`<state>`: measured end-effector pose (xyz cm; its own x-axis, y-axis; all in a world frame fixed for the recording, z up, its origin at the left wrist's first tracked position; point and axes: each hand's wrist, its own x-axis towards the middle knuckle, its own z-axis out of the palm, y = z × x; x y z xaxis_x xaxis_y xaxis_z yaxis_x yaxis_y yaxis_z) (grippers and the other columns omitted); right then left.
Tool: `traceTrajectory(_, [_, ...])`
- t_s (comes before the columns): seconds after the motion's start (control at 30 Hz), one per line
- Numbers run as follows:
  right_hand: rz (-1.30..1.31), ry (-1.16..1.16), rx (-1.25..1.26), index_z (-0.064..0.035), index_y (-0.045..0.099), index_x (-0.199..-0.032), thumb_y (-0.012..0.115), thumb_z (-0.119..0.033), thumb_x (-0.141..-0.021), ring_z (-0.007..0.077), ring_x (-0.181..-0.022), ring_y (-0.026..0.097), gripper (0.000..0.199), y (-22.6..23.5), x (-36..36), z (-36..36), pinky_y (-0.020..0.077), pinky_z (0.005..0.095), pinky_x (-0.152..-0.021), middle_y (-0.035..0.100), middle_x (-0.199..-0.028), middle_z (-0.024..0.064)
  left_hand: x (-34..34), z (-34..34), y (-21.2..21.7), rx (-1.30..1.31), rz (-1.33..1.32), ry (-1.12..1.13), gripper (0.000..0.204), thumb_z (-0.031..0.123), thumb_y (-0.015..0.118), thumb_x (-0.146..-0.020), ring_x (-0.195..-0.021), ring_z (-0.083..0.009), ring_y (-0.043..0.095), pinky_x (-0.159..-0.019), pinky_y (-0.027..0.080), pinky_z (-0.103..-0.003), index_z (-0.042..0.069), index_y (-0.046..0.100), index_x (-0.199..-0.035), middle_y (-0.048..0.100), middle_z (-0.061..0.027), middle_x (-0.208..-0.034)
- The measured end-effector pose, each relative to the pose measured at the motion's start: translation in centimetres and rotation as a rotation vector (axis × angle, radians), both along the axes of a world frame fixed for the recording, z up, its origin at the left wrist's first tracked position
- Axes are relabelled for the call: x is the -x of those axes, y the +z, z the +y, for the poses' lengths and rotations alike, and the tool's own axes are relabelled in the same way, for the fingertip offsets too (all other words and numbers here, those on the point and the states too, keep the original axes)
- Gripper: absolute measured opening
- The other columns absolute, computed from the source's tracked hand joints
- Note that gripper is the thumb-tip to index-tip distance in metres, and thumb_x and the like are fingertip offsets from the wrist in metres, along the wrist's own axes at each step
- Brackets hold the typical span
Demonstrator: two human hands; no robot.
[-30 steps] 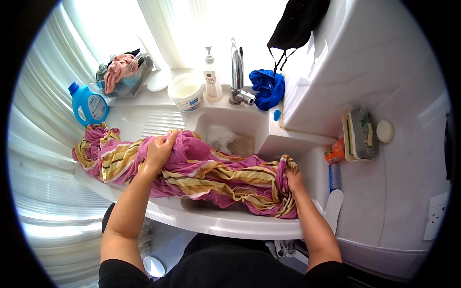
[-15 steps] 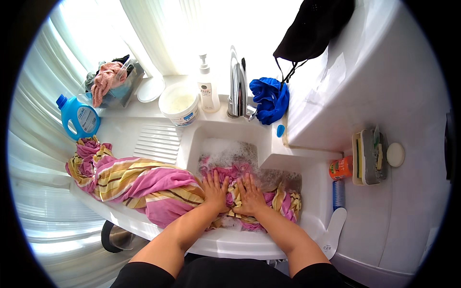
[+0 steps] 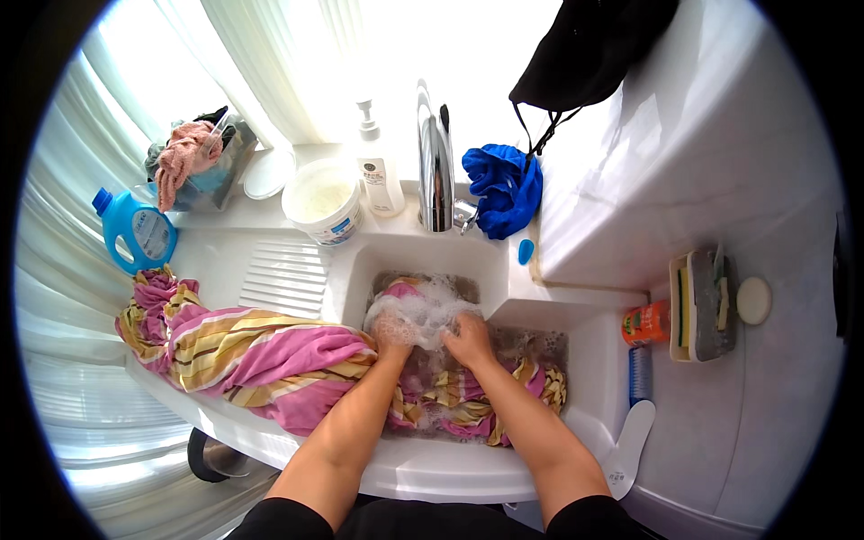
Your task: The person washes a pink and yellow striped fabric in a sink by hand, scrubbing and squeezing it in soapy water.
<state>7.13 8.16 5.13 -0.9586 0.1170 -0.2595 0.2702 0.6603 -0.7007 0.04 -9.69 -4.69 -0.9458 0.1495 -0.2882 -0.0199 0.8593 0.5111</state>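
A large striped cloth in pink, yellow and brown point(image 3: 270, 358) lies twisted over the left side of the sink, and part of it point(image 3: 461, 396) sits in the sudsy water of the basin point(image 3: 531, 310). My left hand point(image 3: 393, 333) is in the water at the basin's far half, its fingers covered by white foam point(image 3: 421, 301). Just to its right, my right hand point(image 3: 468, 340) looks curled closed at the foam's edge; what it may hold is hidden. A pink bit of the cloth shows beyond my left hand.
Behind the basin stand a chrome faucet point(image 3: 436, 171), a white pump bottle point(image 3: 380, 171), a white tub point(image 3: 321, 202) and a blue cloth point(image 3: 502, 191). A blue detergent bottle point(image 3: 135, 232) stands left. At right are an orange container point(image 3: 645, 322), a brush point(image 3: 640, 373) and a sponge holder point(image 3: 702, 306).
Both hands have moved away from me, from lying spread on the cloth to the foamy water at the basin's far half. Foam has gathered around them. The view has shifted slightly.
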Motion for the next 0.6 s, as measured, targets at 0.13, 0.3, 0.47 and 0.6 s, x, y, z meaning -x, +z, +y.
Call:
traceTrajectory(0.13, [0.014,-0.322,-0.119,-0.0031,0.044,-0.133,0.05,-0.063,-0.08,0.0394,-0.122,0.045,0.08,-2.2,1.2,-3.1,0.0359,0.042,-0.101,0.046,-0.13,0.0291,0.3,2.5,5.3,-0.248,0.048,0.456,0.073,0.056,0.054,-0.08,-0.12,-0.0407,0.046,-0.101,0.035,-0.045,-0.004,0.051,-0.123,0.049,-0.0317,-0.126])
traceTrajectory(0.3, [-0.233,-0.392,0.536,-0.0018,0.026,-0.144,0.037,-0.071,-0.085,0.0359,-0.135,0.031,0.092,-0.5,2.5,-2.6,0.0286,0.0396,-0.107,0.034,-0.144,0.0232,-1.3,1.8,8.7,-0.749,-0.405,0.366,0.081,0.064,0.036,-0.09,-0.119,-0.033,0.049,-0.098,0.037,-0.04,-0.005,0.045,-0.132,0.051,-0.0244,-0.129])
traceTrajectory(0.47, [-0.117,0.151,0.679,-0.0059,0.051,-0.131,0.046,-0.059,-0.088,0.0321,-0.127,0.041,0.068,3.6,-3.2,-1.5,0.0273,0.0356,-0.107,0.044,-0.137,0.0225,-8.4,-0.8,11.9,-0.69,-0.195,-0.098,0.058,0.051,0.044,-0.092,-0.088,-0.0352,0.062,-0.079,0.043,-0.045,-0.003,0.064,-0.091,0.065,-0.0215,-0.084])
traceTrajectory(0.6, [0.182,0.333,-0.06,-0.0138,0.056,-0.127,0.054,-0.053,-0.086,0.0391,-0.135,0.022,0.057,6.5,-12.2,-1.7,0.0228,0.0547,-0.107,0.021,-0.149,0.0223,-13.6,-2.9,17.9,-0.372,0.134,-0.57,0.031,0.033,0.059,-0.081,-0.07,-0.0401,0.06,-0.07,0.044,-0.049,0.003,0.06,-0.071,0.06,-0.0197,-0.063])
